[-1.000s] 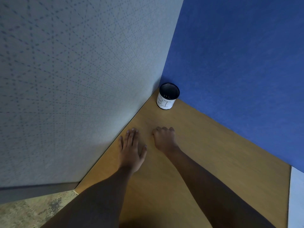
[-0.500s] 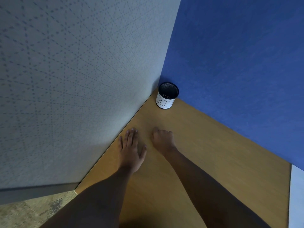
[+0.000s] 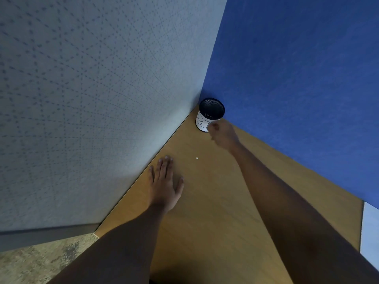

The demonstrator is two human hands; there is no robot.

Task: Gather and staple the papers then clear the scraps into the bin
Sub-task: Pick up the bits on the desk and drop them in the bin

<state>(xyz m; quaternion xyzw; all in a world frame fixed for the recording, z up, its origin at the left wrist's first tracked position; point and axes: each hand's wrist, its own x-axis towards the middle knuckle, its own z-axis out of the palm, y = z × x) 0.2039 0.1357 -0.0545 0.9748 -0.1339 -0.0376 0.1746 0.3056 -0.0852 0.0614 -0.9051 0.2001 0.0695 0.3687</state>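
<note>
The bin, a small black mesh cup wrapped in a white hand-lettered label, stands in the far corner of the wooden desk. My right hand hovers against its front right side, blurred, with the fingers bunched and curled; whether anything is inside them is hidden. My left hand lies flat on the desk, fingers straight, close to the grey wall. A tiny white scrap lies on the wood between the two hands. No papers or stapler are in view.
A grey patterned partition closes the left side and a blue partition the right, meeting behind the bin. Carpet floor shows at the lower left past the desk edge.
My right hand has left the desk beside my left hand and travelled forward and right to the bin. The tiny white scrap now shows where it was. My left hand has stayed put.
</note>
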